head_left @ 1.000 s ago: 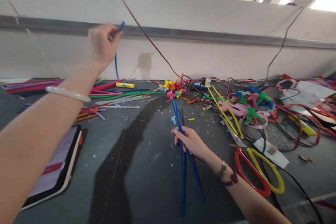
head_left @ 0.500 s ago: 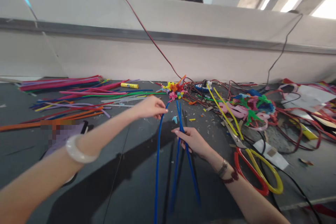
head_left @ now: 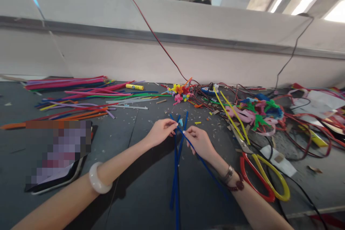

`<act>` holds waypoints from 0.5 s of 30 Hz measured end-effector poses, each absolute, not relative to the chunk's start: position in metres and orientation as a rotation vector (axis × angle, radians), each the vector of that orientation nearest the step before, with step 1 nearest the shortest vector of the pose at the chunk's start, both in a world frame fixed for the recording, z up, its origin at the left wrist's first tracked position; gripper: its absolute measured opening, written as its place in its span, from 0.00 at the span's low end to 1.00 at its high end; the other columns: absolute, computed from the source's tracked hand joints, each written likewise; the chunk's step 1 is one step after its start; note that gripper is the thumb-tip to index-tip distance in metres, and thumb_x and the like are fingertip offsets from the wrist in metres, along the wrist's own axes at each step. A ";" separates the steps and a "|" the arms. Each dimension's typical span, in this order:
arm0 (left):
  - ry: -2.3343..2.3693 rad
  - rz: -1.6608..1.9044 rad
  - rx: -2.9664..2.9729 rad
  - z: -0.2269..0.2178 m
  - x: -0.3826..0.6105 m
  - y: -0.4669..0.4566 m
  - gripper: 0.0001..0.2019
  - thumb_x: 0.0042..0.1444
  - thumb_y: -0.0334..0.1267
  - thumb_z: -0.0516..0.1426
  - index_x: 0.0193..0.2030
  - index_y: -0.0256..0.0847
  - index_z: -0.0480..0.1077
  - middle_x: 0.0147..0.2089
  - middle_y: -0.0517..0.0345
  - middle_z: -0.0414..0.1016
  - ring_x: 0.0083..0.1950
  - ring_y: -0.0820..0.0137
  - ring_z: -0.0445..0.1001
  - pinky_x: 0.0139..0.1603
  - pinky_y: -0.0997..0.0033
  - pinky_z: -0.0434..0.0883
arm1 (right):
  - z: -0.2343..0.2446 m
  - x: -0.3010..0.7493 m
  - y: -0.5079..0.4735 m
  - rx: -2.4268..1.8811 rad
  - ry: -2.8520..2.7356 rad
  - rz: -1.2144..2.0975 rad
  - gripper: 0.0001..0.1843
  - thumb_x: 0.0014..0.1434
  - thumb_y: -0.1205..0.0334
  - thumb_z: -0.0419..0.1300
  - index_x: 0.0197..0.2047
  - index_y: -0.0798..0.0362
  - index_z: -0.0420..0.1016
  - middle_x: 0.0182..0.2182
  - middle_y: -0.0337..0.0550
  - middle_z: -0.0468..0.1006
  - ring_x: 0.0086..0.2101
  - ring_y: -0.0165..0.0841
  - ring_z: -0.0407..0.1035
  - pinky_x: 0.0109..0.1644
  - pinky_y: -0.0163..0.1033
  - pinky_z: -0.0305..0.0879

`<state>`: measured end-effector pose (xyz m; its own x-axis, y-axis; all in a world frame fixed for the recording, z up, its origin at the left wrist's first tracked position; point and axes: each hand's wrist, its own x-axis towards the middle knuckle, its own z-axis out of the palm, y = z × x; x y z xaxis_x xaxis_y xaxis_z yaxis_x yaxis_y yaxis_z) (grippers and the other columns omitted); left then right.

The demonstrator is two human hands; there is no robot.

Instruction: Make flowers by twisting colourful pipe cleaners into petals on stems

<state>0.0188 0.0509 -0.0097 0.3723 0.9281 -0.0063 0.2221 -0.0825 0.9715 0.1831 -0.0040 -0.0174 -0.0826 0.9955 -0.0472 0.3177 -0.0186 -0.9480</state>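
Several long blue pipe cleaners (head_left: 176,183) cross one another between my hands, their lower ends hanging toward the table's near side. My left hand (head_left: 162,132) pinches blue strands near their upper ends with thumb and forefinger. Close beside it, my right hand (head_left: 201,143) has thumb and fingers closed on blue strands, one of which slants away under the palm to the lower right. The fingertips of both hands nearly meet at the crossing. Which strand sits in which pinch is partly hidden by the fingers. A small light-blue scrap (head_left: 180,122) shows just behind.
Loose coloured pipe cleaners (head_left: 81,93) and a yellow glue stick (head_left: 134,87) lie back left. A phone (head_left: 78,165) rests at left. Small colourful flowers (head_left: 179,91) stand at the back. Red-and-yellow scissors (head_left: 257,172), cables (head_left: 299,156) and a green-pink pipe-cleaner bundle (head_left: 260,115) fill the right.
My left hand has come down and right, toward my right hand. The blue strands, spread apart before, now cross between the hands. The view has shifted slightly, showing more of the phone.
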 end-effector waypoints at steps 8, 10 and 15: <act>0.899 0.857 1.315 -0.010 0.008 0.038 0.08 0.55 0.35 0.52 0.41 0.36 0.64 0.37 0.53 0.73 0.34 0.74 0.72 0.36 0.73 0.69 | -0.007 0.168 -0.014 -1.279 -1.634 1.195 0.08 0.54 0.58 0.54 0.34 0.54 0.67 0.18 0.33 0.67 0.13 0.23 0.60 0.14 0.27 0.57; 0.830 0.792 1.298 -0.009 0.005 0.035 0.08 0.54 0.36 0.52 0.41 0.37 0.62 0.34 0.54 0.73 0.28 0.76 0.70 0.30 0.76 0.68 | -0.004 0.171 -0.013 -1.297 -1.675 0.905 0.09 0.55 0.60 0.54 0.37 0.54 0.70 0.24 0.40 0.71 0.18 0.25 0.63 0.18 0.29 0.61; 0.723 0.604 1.323 -0.008 0.005 0.026 0.11 0.52 0.38 0.54 0.41 0.35 0.63 0.29 0.53 0.73 0.18 0.80 0.60 0.18 0.79 0.56 | -0.010 0.186 -0.005 -1.223 -1.891 0.408 0.16 0.58 0.65 0.50 0.48 0.49 0.70 0.45 0.48 0.68 0.35 0.31 0.67 0.36 0.37 0.68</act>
